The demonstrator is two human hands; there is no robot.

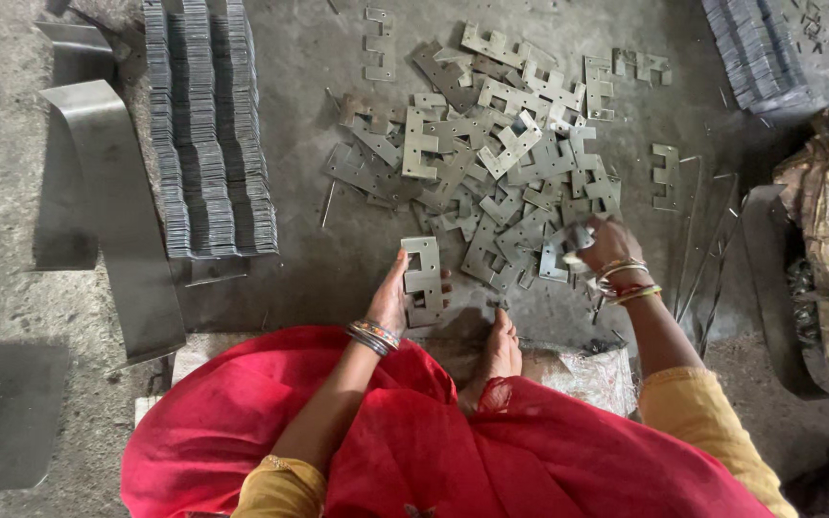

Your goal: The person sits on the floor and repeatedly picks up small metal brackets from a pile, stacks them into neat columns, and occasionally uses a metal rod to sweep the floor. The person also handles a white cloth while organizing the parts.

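Left hand [393, 297] grips stacked metal plates [423, 278] (edges aligned); right hand [604, 245] closes on one plate [576, 238] in the pile [501, 173].

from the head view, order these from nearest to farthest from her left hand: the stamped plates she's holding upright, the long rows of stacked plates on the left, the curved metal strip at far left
1. The stamped plates, touching the left hand, just to its right.
2. The rows of stacked plates, up and to the left on the floor.
3. The curved metal strip, farther left, past the rows.
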